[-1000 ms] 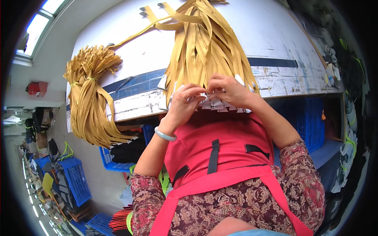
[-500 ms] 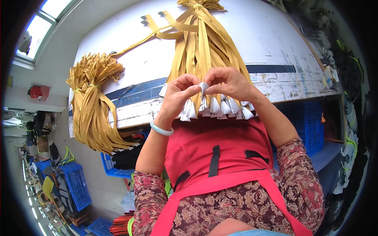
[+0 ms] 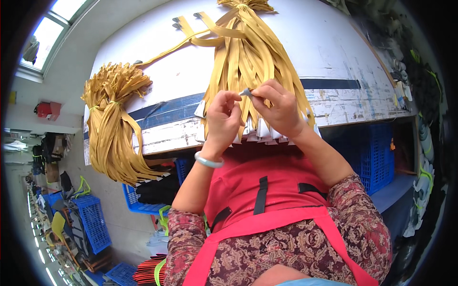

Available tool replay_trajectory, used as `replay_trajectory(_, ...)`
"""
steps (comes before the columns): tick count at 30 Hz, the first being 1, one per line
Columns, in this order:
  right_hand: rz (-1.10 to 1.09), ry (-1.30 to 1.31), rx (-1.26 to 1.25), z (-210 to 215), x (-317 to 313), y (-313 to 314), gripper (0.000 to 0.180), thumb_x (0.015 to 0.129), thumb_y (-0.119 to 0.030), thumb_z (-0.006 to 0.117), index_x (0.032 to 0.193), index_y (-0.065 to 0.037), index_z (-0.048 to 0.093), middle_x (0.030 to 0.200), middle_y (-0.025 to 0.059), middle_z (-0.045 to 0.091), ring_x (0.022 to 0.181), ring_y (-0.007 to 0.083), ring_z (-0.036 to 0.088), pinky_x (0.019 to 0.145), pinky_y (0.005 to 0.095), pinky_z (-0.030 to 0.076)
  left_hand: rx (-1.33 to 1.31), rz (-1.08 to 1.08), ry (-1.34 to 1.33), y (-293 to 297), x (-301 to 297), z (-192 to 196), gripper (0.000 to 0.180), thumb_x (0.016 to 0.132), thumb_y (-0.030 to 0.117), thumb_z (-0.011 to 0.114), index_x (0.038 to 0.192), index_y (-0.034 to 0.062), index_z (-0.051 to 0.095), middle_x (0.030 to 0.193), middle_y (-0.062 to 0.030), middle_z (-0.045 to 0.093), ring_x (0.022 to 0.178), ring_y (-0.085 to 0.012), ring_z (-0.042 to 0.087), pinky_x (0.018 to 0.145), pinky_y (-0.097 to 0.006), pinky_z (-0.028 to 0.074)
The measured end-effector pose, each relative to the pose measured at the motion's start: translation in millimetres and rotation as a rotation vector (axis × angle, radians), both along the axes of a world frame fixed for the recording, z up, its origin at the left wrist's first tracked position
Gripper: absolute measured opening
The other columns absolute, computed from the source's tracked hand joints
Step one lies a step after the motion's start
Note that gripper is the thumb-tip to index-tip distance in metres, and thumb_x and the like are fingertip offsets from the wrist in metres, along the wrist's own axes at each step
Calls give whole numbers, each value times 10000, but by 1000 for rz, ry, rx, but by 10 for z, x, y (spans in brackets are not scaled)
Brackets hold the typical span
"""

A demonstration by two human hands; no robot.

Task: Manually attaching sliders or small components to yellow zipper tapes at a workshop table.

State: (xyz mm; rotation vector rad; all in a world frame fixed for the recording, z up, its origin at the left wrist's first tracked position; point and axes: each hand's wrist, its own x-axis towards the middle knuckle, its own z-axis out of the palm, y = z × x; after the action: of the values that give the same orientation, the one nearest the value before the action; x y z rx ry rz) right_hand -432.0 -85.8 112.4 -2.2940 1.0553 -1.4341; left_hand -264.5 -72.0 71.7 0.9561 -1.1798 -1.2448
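While the right hand (image 3: 282,108) pinched a small grey tab (image 3: 246,92) between narrowed fingers, the left hand (image 3: 223,118) stood just beside it on the left, its fingers curled; whether these gripped anything could not be told. The tab was over the near part of a gold strip bundle (image 3: 248,57) on the desk (image 3: 329,50). A second bundle (image 3: 113,124) overhung the near edge at left.
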Motion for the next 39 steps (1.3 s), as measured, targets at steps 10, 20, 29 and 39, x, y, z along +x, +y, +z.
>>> replay_trajectory(10,333,9,449,15,-163,26,113,870,26,672,966,-23,637,917,65,612,827,163,620,713,275,491,-238,-326,-350,-85,352,338,216,880,-106,584,1050,-3,667,998,-88,664,876,-151,661,719,-274,547)
replay_trajectory(20,351,-236,738,27,-196,-1,38,916,0,648,950,-3,631,918,23,620,774,98,610,712,244,514,-76,-442,-11,-192,299,290,173,895,-49,636,1062,-5,650,1006,-35,678,948,-107,630,858,-265,524)
replay_trajectory(29,48,59,103,-51,-72,31,112,847,24,705,927,-19,640,863,63,622,753,170,635,689,261,520,-10,-226,-42,-188,187,119,35,886,-44,654,908,-17,661,962,-47,669,893,-108,639,786,-261,545)
replay_trajectory(39,84,-164,679,59,-104,135,110,928,-111,685,971,-14,656,885,-6,578,771,65,567,682,210,473,-636,-35,-573,15,107,285,93,858,-36,623,944,-12,598,903,-168,624,827,-367,627,701,-404,508)
